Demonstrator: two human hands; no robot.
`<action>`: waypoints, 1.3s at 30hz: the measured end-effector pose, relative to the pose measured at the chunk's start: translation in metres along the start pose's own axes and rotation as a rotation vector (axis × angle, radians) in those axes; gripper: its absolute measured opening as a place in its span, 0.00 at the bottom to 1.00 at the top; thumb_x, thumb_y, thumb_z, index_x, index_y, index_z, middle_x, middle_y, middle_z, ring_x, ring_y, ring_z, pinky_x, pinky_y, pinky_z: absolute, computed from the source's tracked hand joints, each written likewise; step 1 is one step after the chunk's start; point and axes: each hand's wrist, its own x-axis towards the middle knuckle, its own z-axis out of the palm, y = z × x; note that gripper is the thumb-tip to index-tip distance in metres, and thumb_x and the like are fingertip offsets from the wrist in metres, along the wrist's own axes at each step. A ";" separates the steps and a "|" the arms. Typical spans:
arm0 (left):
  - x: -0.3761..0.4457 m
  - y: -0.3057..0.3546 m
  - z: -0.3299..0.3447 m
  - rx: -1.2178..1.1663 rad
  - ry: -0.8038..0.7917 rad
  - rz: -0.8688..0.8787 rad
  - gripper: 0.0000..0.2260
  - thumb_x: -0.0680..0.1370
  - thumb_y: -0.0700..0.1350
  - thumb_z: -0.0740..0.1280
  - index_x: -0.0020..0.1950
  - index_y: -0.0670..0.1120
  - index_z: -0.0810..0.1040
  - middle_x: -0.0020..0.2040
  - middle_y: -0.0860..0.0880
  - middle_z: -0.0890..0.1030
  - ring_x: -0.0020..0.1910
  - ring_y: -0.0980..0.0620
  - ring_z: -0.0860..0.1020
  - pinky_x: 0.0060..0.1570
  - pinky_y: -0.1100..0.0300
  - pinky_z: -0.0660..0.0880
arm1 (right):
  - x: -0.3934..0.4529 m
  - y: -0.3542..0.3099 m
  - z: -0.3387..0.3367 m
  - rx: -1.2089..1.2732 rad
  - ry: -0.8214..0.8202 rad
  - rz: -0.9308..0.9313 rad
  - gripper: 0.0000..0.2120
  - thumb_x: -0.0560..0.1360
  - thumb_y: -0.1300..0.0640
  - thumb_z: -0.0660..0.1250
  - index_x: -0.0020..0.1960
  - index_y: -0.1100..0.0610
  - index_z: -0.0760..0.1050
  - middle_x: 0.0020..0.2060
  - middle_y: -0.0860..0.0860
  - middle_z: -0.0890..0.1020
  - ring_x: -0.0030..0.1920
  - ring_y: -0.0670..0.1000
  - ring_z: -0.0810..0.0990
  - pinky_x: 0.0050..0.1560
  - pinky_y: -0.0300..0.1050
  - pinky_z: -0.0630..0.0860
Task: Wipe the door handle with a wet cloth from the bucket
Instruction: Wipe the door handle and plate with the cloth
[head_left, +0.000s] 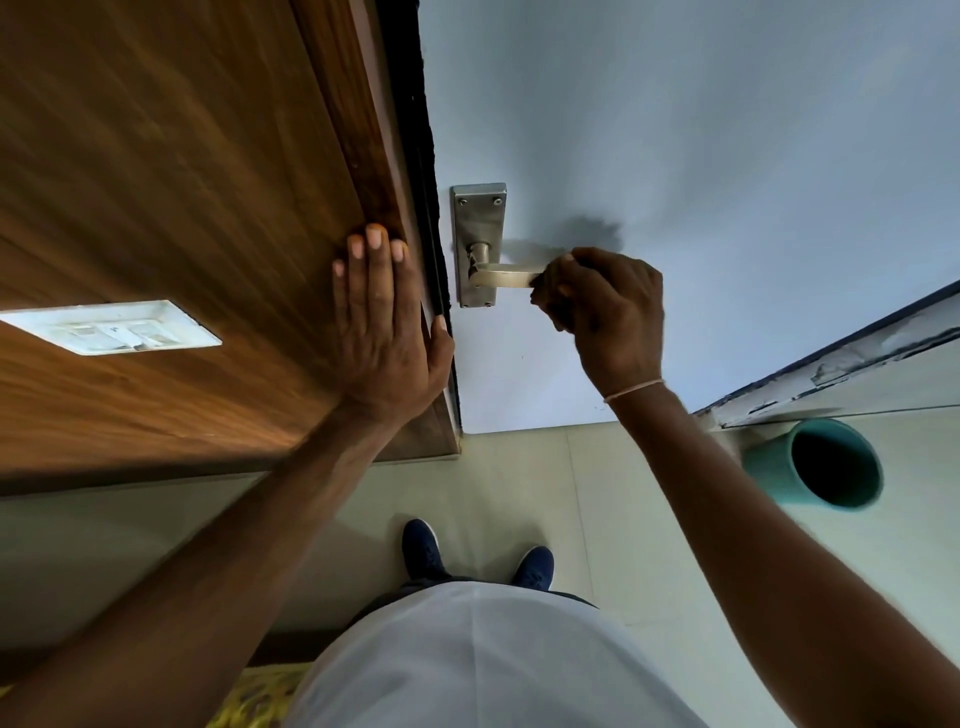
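Note:
A metal lever door handle (501, 274) on a steel backplate (478, 218) sits on a pale blue door (675, 130). My right hand (605, 306) is closed around the free end of the lever, with a small dark cloth (545, 291) bunched inside the fingers and mostly hidden. My left hand (387, 322) lies flat with spread fingers on the brown wooden frame (208, 182) just left of the door edge. A teal bucket (821, 465) stands on the floor at the right, its dark inside facing me.
A white switch plate (111, 327) is set in the wooden panel at the left. Pale floor tiles (519, 478) lie below the door, with my two blue shoes (423, 548) on them. A worn door sill (857, 358) runs behind the bucket.

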 end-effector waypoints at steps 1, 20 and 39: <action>0.000 0.000 0.000 0.006 0.000 -0.003 0.45 0.81 0.49 0.71 0.87 0.39 0.46 0.83 0.34 0.59 0.88 0.43 0.44 0.86 0.42 0.52 | 0.002 -0.011 0.001 -0.004 -0.005 -0.025 0.08 0.81 0.62 0.71 0.57 0.57 0.87 0.55 0.54 0.88 0.54 0.60 0.86 0.56 0.58 0.77; 0.001 0.004 -0.001 0.050 0.004 -0.020 0.40 0.79 0.47 0.73 0.83 0.33 0.59 0.80 0.29 0.67 0.82 0.32 0.62 0.85 0.40 0.56 | 0.017 -0.042 0.029 -0.071 0.096 -0.386 0.08 0.82 0.62 0.74 0.60 0.58 0.88 0.55 0.59 0.87 0.55 0.62 0.86 0.56 0.54 0.78; 0.005 0.013 0.001 0.083 0.012 -0.081 0.39 0.79 0.48 0.73 0.81 0.30 0.60 0.78 0.27 0.68 0.80 0.29 0.63 0.83 0.36 0.59 | 0.028 -0.056 0.036 0.032 0.096 -0.448 0.05 0.83 0.60 0.74 0.54 0.58 0.89 0.52 0.57 0.89 0.53 0.62 0.87 0.52 0.55 0.83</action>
